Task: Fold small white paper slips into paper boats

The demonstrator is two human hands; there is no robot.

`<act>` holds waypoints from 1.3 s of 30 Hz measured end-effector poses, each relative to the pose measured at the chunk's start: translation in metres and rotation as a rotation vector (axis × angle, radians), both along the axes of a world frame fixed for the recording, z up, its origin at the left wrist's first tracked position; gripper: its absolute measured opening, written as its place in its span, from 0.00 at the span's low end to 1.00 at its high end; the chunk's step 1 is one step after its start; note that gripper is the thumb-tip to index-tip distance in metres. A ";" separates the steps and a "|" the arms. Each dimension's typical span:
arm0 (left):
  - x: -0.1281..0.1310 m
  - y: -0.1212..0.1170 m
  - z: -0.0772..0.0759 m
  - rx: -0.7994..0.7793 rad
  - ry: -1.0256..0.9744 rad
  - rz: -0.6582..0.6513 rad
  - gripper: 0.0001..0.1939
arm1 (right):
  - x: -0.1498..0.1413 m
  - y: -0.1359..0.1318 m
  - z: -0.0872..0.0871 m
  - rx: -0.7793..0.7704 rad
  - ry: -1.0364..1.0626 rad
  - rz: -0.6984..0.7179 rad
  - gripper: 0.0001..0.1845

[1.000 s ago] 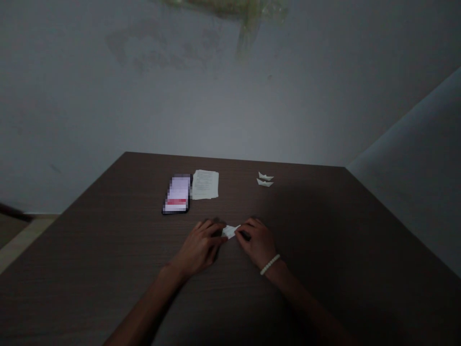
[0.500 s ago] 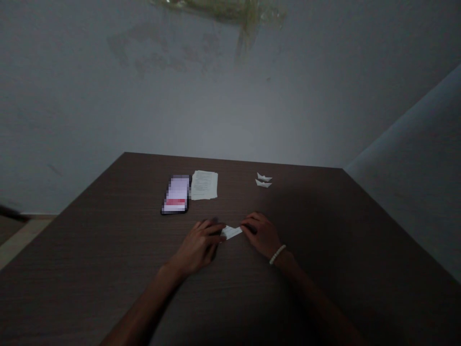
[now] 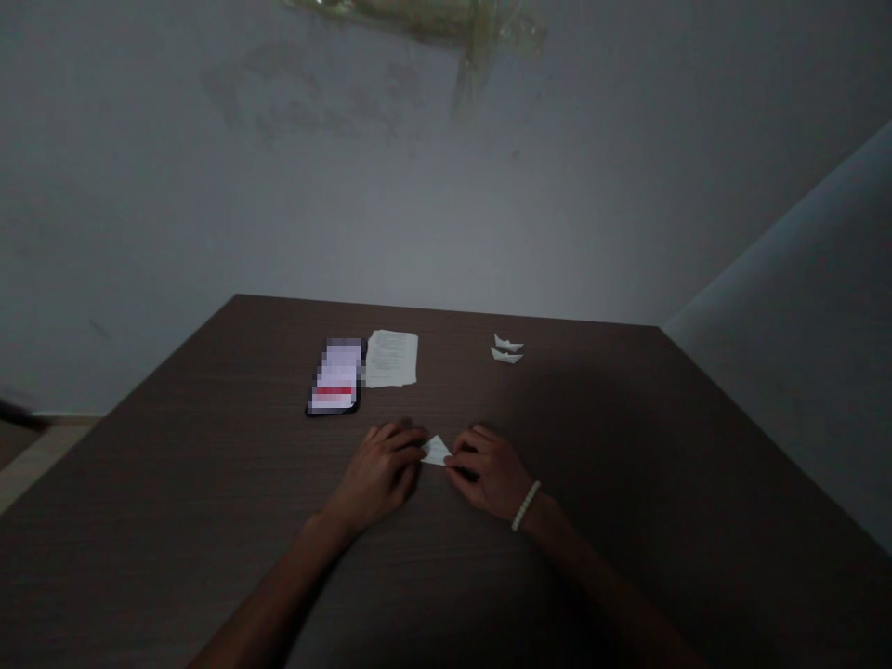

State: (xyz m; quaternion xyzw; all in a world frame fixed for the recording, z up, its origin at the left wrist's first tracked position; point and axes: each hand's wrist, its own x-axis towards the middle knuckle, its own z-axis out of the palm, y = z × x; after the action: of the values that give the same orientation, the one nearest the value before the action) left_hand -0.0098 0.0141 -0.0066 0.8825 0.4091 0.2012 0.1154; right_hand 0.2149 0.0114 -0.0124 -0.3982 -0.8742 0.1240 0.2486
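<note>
A small triangular fold of white paper (image 3: 436, 452) on the dark wood-grain tabletop (image 3: 209, 539), directly between the two hands and nearer the front of the table than the back. Left hand (image 3: 380, 472) at its left corner, palm down, fingers curled together and closed on the paper's edge. Right hand (image 3: 489, 474) at its right side, also palm down, fingers bunched over the paper's right end. Paper pinched from both sides, with its point directed away from the wrists and its middle bare between the fingertips. Both hands low, close to the tabletop, in dim light, the exact finger contact partly lost in shadow. A white beaded bracelet (image 3: 525, 505) around the right wrist (image 3: 547, 525). Bare left forearm (image 3: 271, 585) and right forearm (image 3: 599, 581) running toward the bottom edge of the view.

Farther up the table, beyond the hands: a smartphone (image 3: 334, 376) lying flat, its lit screen pixelated, just left of a printed paper sheet (image 3: 391, 359). Off to the right, well apart from both, two small white paper boats (image 3: 507, 349), one just in front of the other, nearly touching. Behind the table, a grey wall (image 3: 446, 204) with faint stains and a greenish-yellow mark (image 3: 480, 37) along the top of the view.
</note>
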 end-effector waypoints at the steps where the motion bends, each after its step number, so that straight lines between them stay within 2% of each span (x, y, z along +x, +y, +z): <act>1: 0.000 0.000 0.000 0.009 0.004 0.011 0.12 | -0.001 -0.002 0.001 0.000 -0.005 0.015 0.05; 9: 0.004 0.000 -0.004 0.027 -0.008 0.113 0.09 | -0.005 -0.010 0.007 0.101 -0.112 0.145 0.08; 13: 0.006 0.002 -0.005 -0.002 -0.050 0.179 0.09 | -0.003 -0.010 0.005 0.095 -0.104 0.181 0.09; 21: 0.005 0.005 -0.008 -0.009 -0.085 0.301 0.08 | -0.004 -0.010 0.000 0.073 -0.032 0.164 0.08; 27: -0.002 0.010 -0.011 0.021 -0.089 0.337 0.05 | -0.005 -0.010 0.000 0.069 -0.026 0.168 0.09; 34: -0.006 0.013 -0.011 0.004 -0.100 0.356 0.05 | -0.003 -0.008 -0.009 0.071 -0.009 0.173 0.07; 39: -0.006 0.014 -0.012 -0.008 -0.116 0.363 0.04 | -0.008 -0.004 -0.002 -0.012 -0.017 0.169 0.07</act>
State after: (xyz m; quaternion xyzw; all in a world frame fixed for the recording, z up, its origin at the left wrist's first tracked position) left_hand -0.0162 0.0280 -0.0190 0.7807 0.5550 0.2678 0.1039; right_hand 0.2074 0.0075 -0.0141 -0.3258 -0.9060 0.1464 0.2273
